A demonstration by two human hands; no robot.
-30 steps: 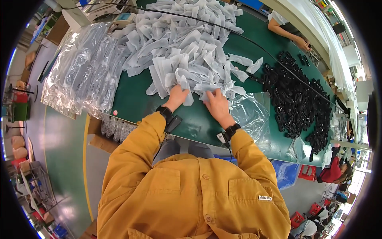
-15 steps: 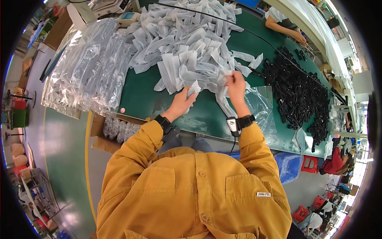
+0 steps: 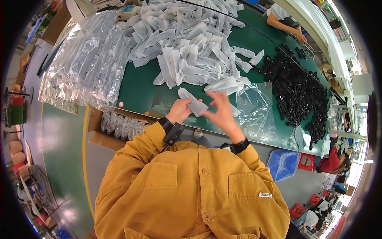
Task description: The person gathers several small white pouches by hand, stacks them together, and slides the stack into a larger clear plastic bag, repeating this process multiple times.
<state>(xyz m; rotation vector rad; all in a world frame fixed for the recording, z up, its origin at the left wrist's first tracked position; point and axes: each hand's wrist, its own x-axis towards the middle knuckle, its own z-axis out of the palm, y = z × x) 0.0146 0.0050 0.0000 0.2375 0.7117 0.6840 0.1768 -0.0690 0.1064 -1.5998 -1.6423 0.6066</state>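
My left hand [image 3: 180, 111] is closed round a narrow, frosted white plastic sleeve [image 3: 191, 102], held tilted over the near edge of the green table. Just right of it, my right hand [image 3: 222, 113] is smeared by motion, with thumb and fingers apart and nothing seen in it. Beyond both hands spreads a big heap of similar frosted sleeves [image 3: 195, 44]. One loose sleeve [image 3: 225, 85] lies at the heap's near right side, close past my right hand. What the held sleeve contains, if anything, I cannot make out.
Clear bags of packed sleeves [image 3: 89, 59] lie stacked at left. A flat clear bag [image 3: 256, 113] and a pile of black cables [image 3: 294, 95] occupy the right. A black cord [image 3: 254, 35] crosses above. Another person's arm [image 3: 284, 26] reaches in at far right. Below left stands a cardboard box [image 3: 95, 121].
My right hand has come away from the heap, back toward me and nearer my left hand. The sleeve in my left hand now lies slanted across, more of it showing.
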